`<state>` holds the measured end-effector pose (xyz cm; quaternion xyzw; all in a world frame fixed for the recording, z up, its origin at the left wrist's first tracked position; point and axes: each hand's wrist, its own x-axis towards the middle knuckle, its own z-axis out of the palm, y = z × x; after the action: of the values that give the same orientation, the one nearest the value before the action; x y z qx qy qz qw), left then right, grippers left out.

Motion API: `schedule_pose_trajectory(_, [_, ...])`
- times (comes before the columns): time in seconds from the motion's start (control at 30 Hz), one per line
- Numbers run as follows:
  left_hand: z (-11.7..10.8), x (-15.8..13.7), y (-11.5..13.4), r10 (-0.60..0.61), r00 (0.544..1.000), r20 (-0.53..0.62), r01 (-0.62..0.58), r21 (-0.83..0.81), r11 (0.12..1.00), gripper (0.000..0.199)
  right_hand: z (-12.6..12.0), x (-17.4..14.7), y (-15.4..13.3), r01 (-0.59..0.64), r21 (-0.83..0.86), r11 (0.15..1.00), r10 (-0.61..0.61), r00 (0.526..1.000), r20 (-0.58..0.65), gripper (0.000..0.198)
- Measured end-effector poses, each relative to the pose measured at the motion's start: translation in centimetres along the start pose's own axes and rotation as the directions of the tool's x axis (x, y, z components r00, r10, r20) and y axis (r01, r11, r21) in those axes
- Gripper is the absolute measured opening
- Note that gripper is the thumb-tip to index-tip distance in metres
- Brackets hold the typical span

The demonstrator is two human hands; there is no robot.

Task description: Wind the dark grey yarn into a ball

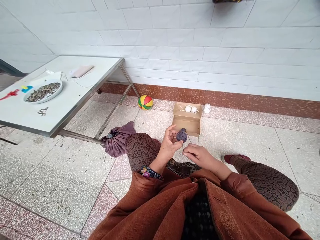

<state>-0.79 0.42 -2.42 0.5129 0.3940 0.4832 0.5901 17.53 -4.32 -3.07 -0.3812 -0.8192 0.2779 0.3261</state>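
My left hand (168, 144) holds a ball of dark purple-grey yarn (181, 136) between the thumb and fingers, in front of my lap. From the ball a strand of yarn (183, 147) runs down to my right hand (199, 156), whose thumb and fingertips are pinched on it. Just beyond the hands an opened cardboard box (187, 122) lies on the floor. Two white yarn balls (191, 109) with loose ends rest in its far part. A small dark bit shows behind the held ball, and I cannot tell whether it is separate.
More white yarn balls (206, 108) sit right of the box by the wall. A striped ball (145, 102) and a purple cloth bundle (119, 138) lie to the left. The metal-framed table (75, 96) carries a plate (59, 89) of seed husks. Husks are scattered on the floor.
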Motion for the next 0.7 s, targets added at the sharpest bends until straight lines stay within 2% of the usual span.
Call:
schedule_pose_trajectory(0.07, [0.1,0.0,-0.2,0.021,0.999,0.026,-0.023,0.071,0.997,0.075,-1.5,0.5,-1.2,0.062,0.005,0.998,-0.063,0.998,0.021,0.023])
schedule_pose_trajectory(0.13, [0.2,0.0,-0.2,0.052,0.996,0.068,-0.061,0.135,0.989,0.078,-3.4,1.7,-1.6,0.085,0.02,0.996,-0.084,0.996,-0.04,0.021])
schedule_pose_trajectory(0.23, [0.5,-0.4,0.1,0.084,0.98,0.181,-0.117,0.178,0.977,0.078,-5.3,3.6,-0.5,0.02,0.002,1.0,-0.019,0.99,-0.141,0.02])
schedule_pose_trajectory(0.3, [0.7,-0.6,0.6,0.084,0.962,0.259,-0.125,0.146,0.981,0.078,-5.3,4.3,0.9,-0.045,0.017,0.999,0.048,0.98,-0.195,0.021])
schedule_pose_trajectory(0.37, [0.8,-0.8,1.0,0.074,0.953,0.293,-0.097,0.064,0.993,0.078,-4.2,4.0,2.3,-0.092,0.057,0.994,0.102,0.969,-0.223,0.024])
schedule_pose_trajectory(0.43, [0.6,-0.8,1.1,0.061,0.966,0.253,-0.054,-0.035,0.998,0.077,-2.4,2.9,3.1,-0.149,0.081,0.986,0.163,0.961,-0.222,0.029])
schedule_pose_trajectory(0.5, [0.2,-0.6,1.0,0.052,0.987,0.152,-0.034,-0.124,0.992,0.073,-0.6,1.4,3.0,-0.168,0.062,0.984,0.176,0.97,-0.166,0.033])
schedule_pose_trajectory(0.6, [-0.3,-0.2,0.6,0.038,0.999,0.01,-0.036,-0.172,0.984,0.067,1.0,-0.3,1.6,-0.086,0.014,0.996,0.086,0.994,-0.061,0.037])
schedule_pose_trajectory(0.7, [-0.5,0.0,0.6,0.004,1.0,-0.016,-0.006,-0.093,0.996,0.067,0.2,-0.4,-0.6,0.035,-0.059,0.998,-0.033,0.999,0.038,0.036])
